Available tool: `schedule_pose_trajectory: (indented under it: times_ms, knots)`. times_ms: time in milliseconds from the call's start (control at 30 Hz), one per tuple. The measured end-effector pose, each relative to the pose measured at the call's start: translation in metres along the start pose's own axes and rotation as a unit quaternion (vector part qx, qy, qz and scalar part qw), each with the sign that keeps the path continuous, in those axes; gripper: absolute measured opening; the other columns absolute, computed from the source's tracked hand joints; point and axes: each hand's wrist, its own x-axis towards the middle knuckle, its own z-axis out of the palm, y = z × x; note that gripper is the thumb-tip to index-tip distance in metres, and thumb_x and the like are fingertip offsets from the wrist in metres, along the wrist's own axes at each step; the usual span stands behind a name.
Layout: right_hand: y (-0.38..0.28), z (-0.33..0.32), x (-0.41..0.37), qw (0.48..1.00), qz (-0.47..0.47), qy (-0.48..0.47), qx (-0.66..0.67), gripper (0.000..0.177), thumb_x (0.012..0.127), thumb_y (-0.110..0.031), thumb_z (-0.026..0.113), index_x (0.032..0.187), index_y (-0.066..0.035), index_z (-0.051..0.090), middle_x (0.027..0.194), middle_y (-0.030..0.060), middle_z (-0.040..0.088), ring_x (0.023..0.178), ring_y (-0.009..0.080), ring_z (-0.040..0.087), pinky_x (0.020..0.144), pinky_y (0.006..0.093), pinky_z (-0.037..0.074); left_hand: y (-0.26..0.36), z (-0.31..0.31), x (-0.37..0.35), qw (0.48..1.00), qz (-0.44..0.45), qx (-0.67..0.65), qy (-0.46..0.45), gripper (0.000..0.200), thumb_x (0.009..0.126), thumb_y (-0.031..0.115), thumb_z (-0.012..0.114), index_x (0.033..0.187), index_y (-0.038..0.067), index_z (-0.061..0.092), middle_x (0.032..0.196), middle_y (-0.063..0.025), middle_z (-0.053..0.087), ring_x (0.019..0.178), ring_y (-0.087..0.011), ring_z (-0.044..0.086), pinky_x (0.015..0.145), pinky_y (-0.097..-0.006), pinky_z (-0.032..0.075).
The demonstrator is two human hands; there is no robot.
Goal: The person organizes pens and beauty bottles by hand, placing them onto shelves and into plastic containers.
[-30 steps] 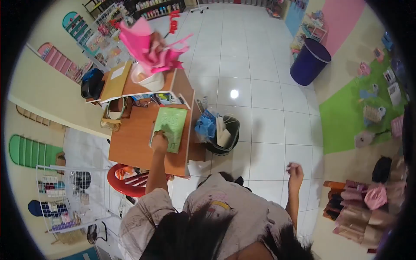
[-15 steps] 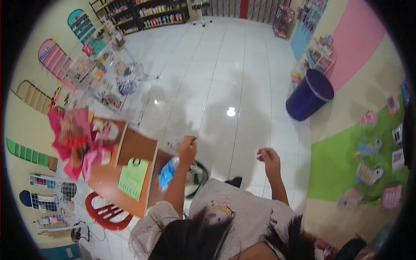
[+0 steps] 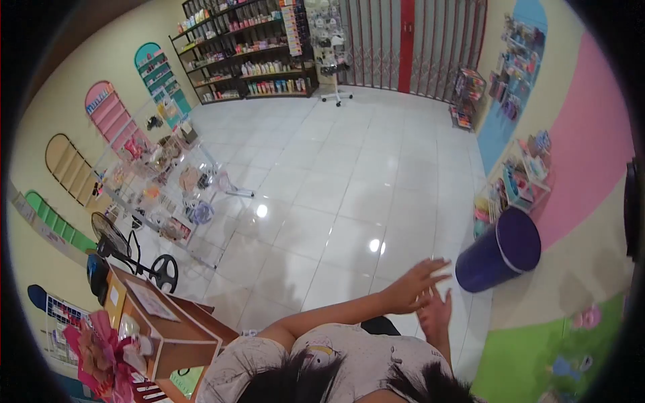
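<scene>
Across the front of my body my left arm reaches to the right, and my left hand [image 3: 410, 289] is open, its fingers spread and pointing toward the bin. Just below and partly behind it, my right hand [image 3: 435, 317] is raised, open, with its fingers apart. The two hands overlap in this view, and nothing shows in either of them. Nearest to both is a tall dark purple bin [image 3: 490, 258], tilted in this wide view, a short way beyond the left fingertips.
A wooden desk [image 3: 185, 359] is at lower left, bearing a pink bouquet [image 3: 97, 356]. Behind it stands a black fan [image 3: 111, 235]. A display rack [image 3: 144, 201] with small goods stands left on the tiled floor [image 3: 302, 221]. Stocked shelves [image 3: 262, 60] and a folding gate [image 3: 376, 47] line the back.
The view has tilted up and turned. My left hand has swung from beside the desk and blue-labelled bottle to the right, meeting my right hand, whose pinched fingers have opened.
</scene>
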Motion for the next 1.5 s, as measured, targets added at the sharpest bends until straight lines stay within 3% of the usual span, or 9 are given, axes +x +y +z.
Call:
schedule_pose_trajectory:
  times_ms: [233,400,667,800,867,933,1133,1200,1500]
  knots:
    - [0.055,0.198,0.256,0.833,0.14,-0.5,-0.191,0.088,0.084,-0.077,0.017,0.149,-0.019,0.017,0.154,0.0122,0.016,0.141,0.0311,0.015,0.113,0.0521,0.006,-0.117,-0.161,0.044,0.957,-0.06,0.285,0.004,0.066,0.087,0.051,0.047,0.139,0.012,0.041,0.151,-0.0139,0.025,0.14,-0.0334,0.023,0.11,-0.0578,0.011]
    - [0.064,0.336,0.324,0.84,0.351,-0.353,-0.217,0.094,0.086,-0.075,0.011,0.146,-0.004,0.022,0.153,0.0094,0.022,0.139,0.0222,0.022,0.11,0.0401,0.021,-0.206,-0.261,-0.015,0.84,-0.225,0.447,0.207,0.067,0.089,0.053,0.045,0.139,0.01,0.039,0.145,-0.018,0.034,0.136,-0.034,0.029,0.107,-0.0602,0.013]
    - [0.126,0.435,0.503,0.79,0.189,-0.462,-0.356,0.073,0.095,-0.058,0.023,0.145,-0.006,0.025,0.153,0.0126,0.02,0.141,0.0252,0.017,0.114,0.042,0.011,-0.384,-0.381,-0.007,0.719,-0.486,-0.213,0.448,0.081,0.093,0.065,0.019,0.145,0.003,0.021,0.148,-0.0137,0.031,0.136,-0.0257,0.03,0.112,-0.036,0.022]
    - [0.14,0.46,0.617,0.506,-0.244,-0.539,-0.628,0.065,0.092,-0.047,0.042,0.141,-0.006,0.035,0.151,0.0197,0.022,0.14,0.0364,0.018,0.112,0.0499,0.01,-0.518,-0.416,0.024,0.805,0.03,-0.375,0.459,0.102,0.081,0.067,0.052,0.148,0.02,-0.008,0.15,-0.0197,0.014,0.131,-0.0425,0.031,0.104,-0.0573,0.034]
    - [0.14,0.47,0.676,0.411,-0.327,-0.505,-0.685,0.067,0.09,-0.052,0.044,0.14,-0.007,0.039,0.15,0.0213,0.024,0.14,0.0394,0.019,0.111,0.0532,0.007,-0.462,-0.525,0.087,0.465,-0.27,-0.704,0.463,0.088,0.088,0.073,0.022,0.147,0.007,0.017,0.146,-0.0187,0.03,0.13,-0.0334,0.035,0.108,-0.0466,0.028]
    - [0.144,0.485,0.731,0.458,-0.339,-0.444,-0.691,0.066,0.087,-0.051,0.048,0.139,-0.01,0.042,0.149,0.0205,0.026,0.139,0.0394,0.021,0.11,0.0574,0.004,-0.506,-0.544,0.095,0.654,-0.307,-0.568,0.394,0.086,0.09,0.07,0.018,0.147,0.006,0.017,0.149,-0.0112,0.029,0.136,-0.0254,0.03,0.111,-0.0384,0.023]
    - [0.164,0.498,0.949,0.42,-0.318,-0.272,-0.806,0.053,0.094,-0.035,0.049,0.139,-0.009,0.039,0.144,0.0208,0.035,0.132,0.0343,0.036,0.106,0.0552,0.025,-0.627,-0.686,0.095,0.737,-0.329,-0.476,0.349,0.075,0.096,0.059,0.016,0.144,0.002,0.022,0.146,-0.0174,0.032,0.133,-0.0287,0.034,0.11,-0.0425,0.026]
    - [0.168,0.521,1.009,0.59,-0.196,-0.24,-0.746,0.047,0.094,-0.03,0.05,0.134,-0.005,0.044,0.127,0.0211,0.051,0.112,0.0301,0.054,0.093,0.0453,0.041,-0.656,-0.743,0.082,0.76,-0.309,-0.452,0.349,0.07,0.098,0.054,0.018,0.141,0.0,0.028,0.142,-0.0204,0.038,0.129,-0.0295,0.041,0.108,-0.0439,0.03]
    - [0.341,0.709,1.221,0.592,0.012,-0.358,-0.722,0.042,0.093,-0.031,0.055,0.07,0.003,0.062,0.06,0.0101,0.063,0.054,0.0129,0.06,0.052,0.0244,0.046,-0.725,-0.913,-0.078,0.64,-0.335,-0.146,0.676,0.059,0.101,0.04,0.029,0.069,0.001,0.06,0.089,-0.0156,0.064,0.09,-0.0228,0.059,0.088,-0.0342,0.043]
